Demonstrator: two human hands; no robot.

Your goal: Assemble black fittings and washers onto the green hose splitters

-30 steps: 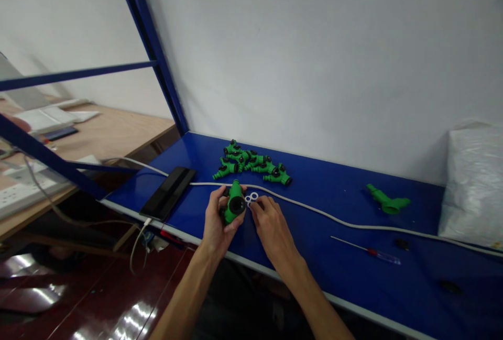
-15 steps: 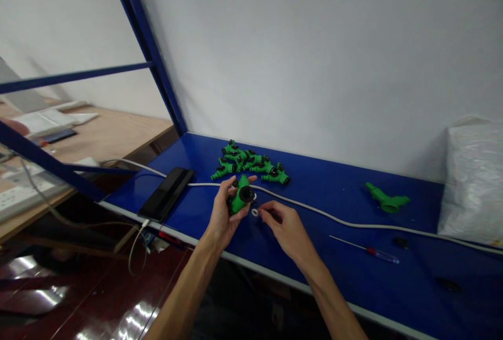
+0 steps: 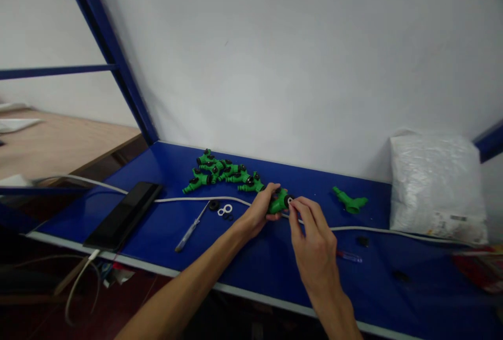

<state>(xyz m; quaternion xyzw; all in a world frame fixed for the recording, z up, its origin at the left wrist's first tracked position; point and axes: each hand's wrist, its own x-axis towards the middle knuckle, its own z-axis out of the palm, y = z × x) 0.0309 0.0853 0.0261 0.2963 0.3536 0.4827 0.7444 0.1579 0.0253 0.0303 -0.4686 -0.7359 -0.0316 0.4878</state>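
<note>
My left hand point(image 3: 259, 210) is wrapped round a green Y-shaped hose connector point(image 3: 278, 204), its black-collared end turned to the right. At that end my right hand point(image 3: 314, 235) pinches a small white washer point(image 3: 290, 200) between thumb and forefinger, right by the opening. Whether the washer is inside the collar I cannot tell. To the left, several similar green connectors with black fittings point(image 3: 230, 172) lie in a cluster. Nearer me are white rings point(image 3: 227, 208), a black ring point(image 3: 214, 205) and a clear-handled screwdriver point(image 3: 190, 232).
A black phone point(image 3: 122, 217) with a cable lies at left. A white cord point(image 3: 365, 229) crosses the blue tabletop. A bare green Y-piece point(image 3: 350, 201), another screwdriver point(image 3: 349, 256), dark small parts point(image 3: 363, 241) and a plastic-wrapped package point(image 3: 434, 188) are at right.
My view has swung right. My right hand has brought the white washer up to the connector's black end, while the left still holds the connector. Rings and a screwdriver now show at left.
</note>
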